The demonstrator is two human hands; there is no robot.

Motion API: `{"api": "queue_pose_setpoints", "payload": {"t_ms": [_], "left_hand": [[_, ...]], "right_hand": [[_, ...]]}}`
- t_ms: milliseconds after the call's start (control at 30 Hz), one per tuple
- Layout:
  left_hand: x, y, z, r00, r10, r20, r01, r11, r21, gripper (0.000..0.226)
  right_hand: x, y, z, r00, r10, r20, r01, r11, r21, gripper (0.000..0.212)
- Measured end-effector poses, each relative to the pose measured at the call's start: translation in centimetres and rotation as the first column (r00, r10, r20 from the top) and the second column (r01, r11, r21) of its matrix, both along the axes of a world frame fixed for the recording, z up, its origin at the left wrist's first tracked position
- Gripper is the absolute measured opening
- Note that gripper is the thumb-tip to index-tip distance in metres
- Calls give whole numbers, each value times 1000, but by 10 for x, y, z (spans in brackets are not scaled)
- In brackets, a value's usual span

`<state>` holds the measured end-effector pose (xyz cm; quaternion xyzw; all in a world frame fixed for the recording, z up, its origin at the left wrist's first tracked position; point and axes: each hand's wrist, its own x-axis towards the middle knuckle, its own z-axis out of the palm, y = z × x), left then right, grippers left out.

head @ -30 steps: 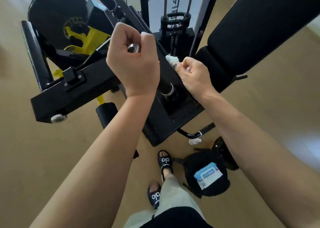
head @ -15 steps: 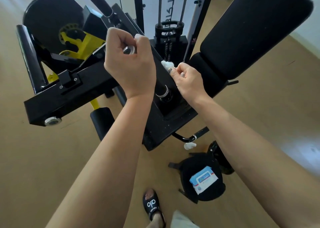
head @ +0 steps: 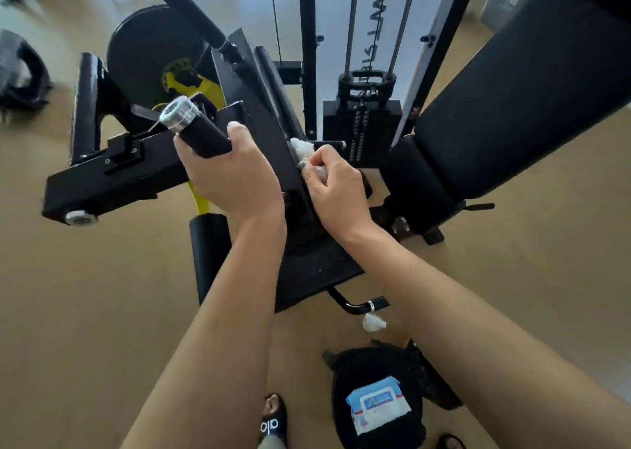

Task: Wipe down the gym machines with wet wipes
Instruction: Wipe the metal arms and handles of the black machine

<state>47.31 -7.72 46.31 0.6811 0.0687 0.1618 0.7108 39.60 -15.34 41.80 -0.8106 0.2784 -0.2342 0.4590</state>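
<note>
My left hand (head: 227,172) grips the black padded handle (head: 199,134) with a silver end cap, which sticks up from the black gym machine. My right hand (head: 333,184) pinches a crumpled white wet wipe (head: 302,149) and presses it against the slanted black frame plate (head: 269,114) of the machine. A pack of wet wipes (head: 377,404), white and blue, lies on a black bag (head: 372,363) on the floor below my right arm. A used white wipe (head: 372,324) lies on the floor near the machine's foot.
A large black back pad (head: 519,100) rises at the right. The weight stack (head: 362,124) with guide rods stands behind. A black arm with a silver cap (head: 82,217) juts out at left, beside yellow parts (head: 191,80). My sandalled foot (head: 271,421) stands on the tan floor.
My left hand has slid down the handle, so the silver end cap and black grip now show above it. The view has shifted; my right hand keeps the wipe on the frame.
</note>
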Motion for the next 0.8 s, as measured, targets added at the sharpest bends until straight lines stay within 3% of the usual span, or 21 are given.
{"api": "queue_pose_setpoints", "payload": {"t_ms": [100,267,567,700,800], "left_hand": [[-7,-8,1,987,152,53,-154,988,21,18],[-20,-24,12,931,360,68,-362,932,24,34],[-15,-25,3,883,449,136,-464,878,119,15],[-12,-25,0,881,446,159,-470,865,177,26],[-13,-27,-1,857,480,187,-512,831,218,20]], "right_hand": [[-7,-6,-6,995,84,53,-83,996,-9,18],[-18,-21,-9,968,237,79,-238,971,7,14],[-15,-28,-17,946,317,69,-315,948,-37,18],[-5,-31,-21,950,307,57,-307,952,-2,17],[0,-38,-23,940,337,59,-338,941,3,18]]}}
